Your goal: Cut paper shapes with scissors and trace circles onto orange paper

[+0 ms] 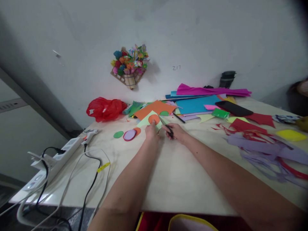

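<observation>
My left hand [151, 131] pinches a pale green sheet of paper [143, 122], its thumb resting on an orange paper circle [154, 119] that lies over the sheet. In my right hand [177, 131] is a pair of black-handled scissors [169, 131], the blades at the right side of the pale green paper. Whether the blades are apart is too small to tell. On the table left of my hands lie a green paper circle [118, 134] and a lilac circle [130, 135] on a red one. An orange circle [137, 131] sits partly beneath them.
Behind my hands are an orange sheet [154, 109], blue sheets [198, 104] and a red plastic bag [106, 109]. A dark phone-like slab [234, 108] and purple scraps [260, 146] lie right. A power strip [56, 162] with cables runs along the left edge.
</observation>
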Tool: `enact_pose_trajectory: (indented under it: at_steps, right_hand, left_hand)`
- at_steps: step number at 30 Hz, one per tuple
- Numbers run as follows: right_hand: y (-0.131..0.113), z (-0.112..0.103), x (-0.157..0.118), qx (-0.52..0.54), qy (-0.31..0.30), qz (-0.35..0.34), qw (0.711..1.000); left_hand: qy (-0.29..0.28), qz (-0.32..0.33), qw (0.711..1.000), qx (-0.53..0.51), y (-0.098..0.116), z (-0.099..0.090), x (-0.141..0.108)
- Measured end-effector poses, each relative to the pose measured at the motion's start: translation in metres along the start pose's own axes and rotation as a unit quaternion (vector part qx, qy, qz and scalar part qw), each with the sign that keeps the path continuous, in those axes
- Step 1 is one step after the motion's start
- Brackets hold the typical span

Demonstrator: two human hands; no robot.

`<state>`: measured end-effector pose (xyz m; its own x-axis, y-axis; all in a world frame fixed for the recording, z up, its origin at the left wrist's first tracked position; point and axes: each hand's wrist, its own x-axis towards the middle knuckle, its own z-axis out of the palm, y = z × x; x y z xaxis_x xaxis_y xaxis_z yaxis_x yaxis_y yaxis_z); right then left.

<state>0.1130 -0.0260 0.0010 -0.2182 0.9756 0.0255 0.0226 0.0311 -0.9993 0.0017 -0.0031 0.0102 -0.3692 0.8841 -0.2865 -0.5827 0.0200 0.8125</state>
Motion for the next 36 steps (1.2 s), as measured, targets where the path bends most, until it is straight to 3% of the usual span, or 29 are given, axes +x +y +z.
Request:
enact_pose_trajectory:
  at_steps: [27, 36]
  right_hand:
    - [0.0049, 0.0004, 0.0066, -0.012, 0.023, -0.015, 1.0]
    - [0.0047, -0.0006, 0.0061, -0.002, 0.02, -0.023, 1.0]
  left_hand:
    - [0.004, -0.003, 1.0, -0.021, -0.0011, 0.0012, -0.0016]
    - [-0.018, 0.0, 1.0, -0.016, -0.0016, -0.0009, 0.0034]
